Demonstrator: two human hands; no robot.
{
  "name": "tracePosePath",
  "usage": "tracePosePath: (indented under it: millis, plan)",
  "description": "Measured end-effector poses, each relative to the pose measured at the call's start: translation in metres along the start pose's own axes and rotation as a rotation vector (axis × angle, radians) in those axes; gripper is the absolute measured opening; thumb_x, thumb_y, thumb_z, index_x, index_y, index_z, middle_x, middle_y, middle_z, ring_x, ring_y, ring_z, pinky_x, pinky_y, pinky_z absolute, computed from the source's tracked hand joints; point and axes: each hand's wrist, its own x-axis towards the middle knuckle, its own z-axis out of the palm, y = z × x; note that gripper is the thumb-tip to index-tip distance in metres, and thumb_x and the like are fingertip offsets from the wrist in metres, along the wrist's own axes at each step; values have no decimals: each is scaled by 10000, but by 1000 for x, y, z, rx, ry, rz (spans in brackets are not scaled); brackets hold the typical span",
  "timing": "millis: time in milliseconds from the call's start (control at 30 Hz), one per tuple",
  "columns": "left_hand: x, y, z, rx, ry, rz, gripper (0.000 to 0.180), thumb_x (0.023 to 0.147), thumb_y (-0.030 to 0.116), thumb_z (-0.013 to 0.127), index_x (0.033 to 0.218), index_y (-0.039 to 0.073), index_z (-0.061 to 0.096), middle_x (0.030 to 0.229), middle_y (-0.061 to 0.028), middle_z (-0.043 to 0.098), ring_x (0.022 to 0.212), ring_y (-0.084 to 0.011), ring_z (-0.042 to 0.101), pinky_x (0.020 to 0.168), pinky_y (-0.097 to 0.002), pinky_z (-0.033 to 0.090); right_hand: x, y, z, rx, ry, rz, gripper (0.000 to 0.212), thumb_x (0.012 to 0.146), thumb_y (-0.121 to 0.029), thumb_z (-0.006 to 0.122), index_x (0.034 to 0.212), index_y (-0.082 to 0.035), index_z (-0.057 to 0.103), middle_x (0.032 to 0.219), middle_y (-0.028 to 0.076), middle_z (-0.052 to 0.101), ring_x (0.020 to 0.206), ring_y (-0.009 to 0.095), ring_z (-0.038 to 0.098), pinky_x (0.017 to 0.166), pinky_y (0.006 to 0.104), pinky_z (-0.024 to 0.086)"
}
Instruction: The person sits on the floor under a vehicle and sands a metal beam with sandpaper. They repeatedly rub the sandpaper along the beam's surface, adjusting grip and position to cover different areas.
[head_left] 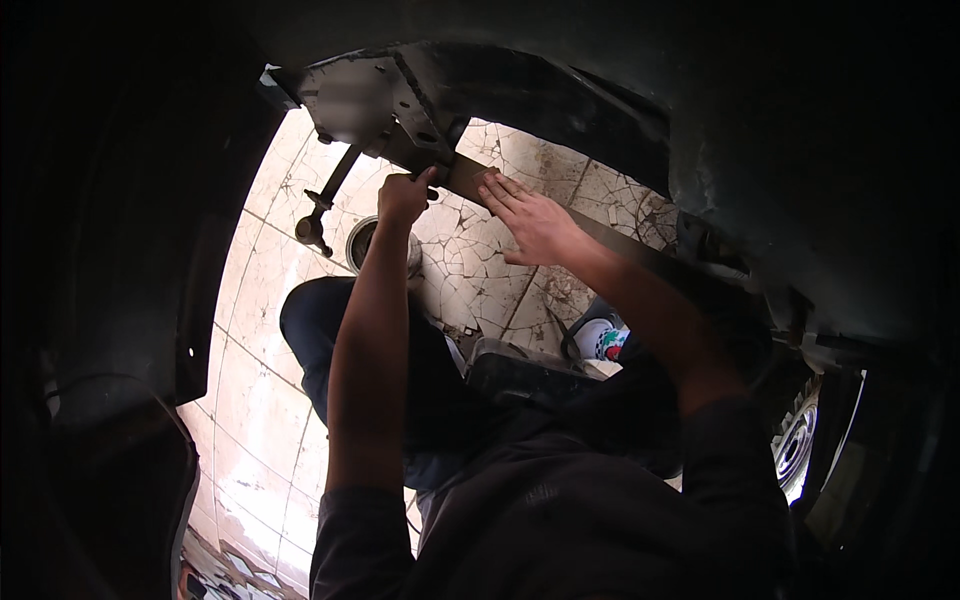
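Note:
A long brown-grey metal beam runs from the upper middle down to the right, under a dark vehicle-like body. My left hand is closed at the beam's left end, thumb pointing up against it. Something small and dark pokes out beside its fingers; what they grip is hidden. Fingers extended and nearly together, my right hand lies flat on the beam, just right of the left one. Above the left hand is a metal plate bracket with holes. A dark rod with a rounded joint end hangs from it.
A round can stands on the cracked tile floor behind my left forearm. Between my legs is a dark, box-like object. Dark curved panels close in overhead and at both sides. A wheel shows at the lower right.

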Motion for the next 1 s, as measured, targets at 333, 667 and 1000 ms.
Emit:
tracePosePath:
  millis: [333, 667, 1000]
  plan:
    - [-2, -3, -3, -90, -23, 53, 540, 992, 563, 693, 868, 57, 833, 721, -31, 790, 686, -154, 752, 788, -335, 586, -82, 29, -3, -31, -187, -13, 1126, 816, -373, 808, 1679, 17, 199, 1761, 214, 211, 1638, 326, 210, 1346, 438, 200]
    - [-9, 7, -6, -38, -30, 2, 578, 1008, 575, 671, 843, 39, 813, 761, -46, 799, 671, -170, 764, 732, -355, 596, 10, -6, -4, 41, 26, 20, 1100, 818, -385, 797, 1667, 27, 232, 1758, 218, 218, 1641, 317, 205, 1344, 430, 205]
    - [-5, -4, 0, -69, -29, -8, 490, 1017, 542, 686, 970, 74, 823, 824, -32, 809, 634, -129, 736, 580, -295, 558, -103, 35, 8, -17, -148, 26, 1148, 774, -389, 840, 1678, -18, 239, 1752, 201, 252, 1628, 323, 249, 1345, 437, 206]
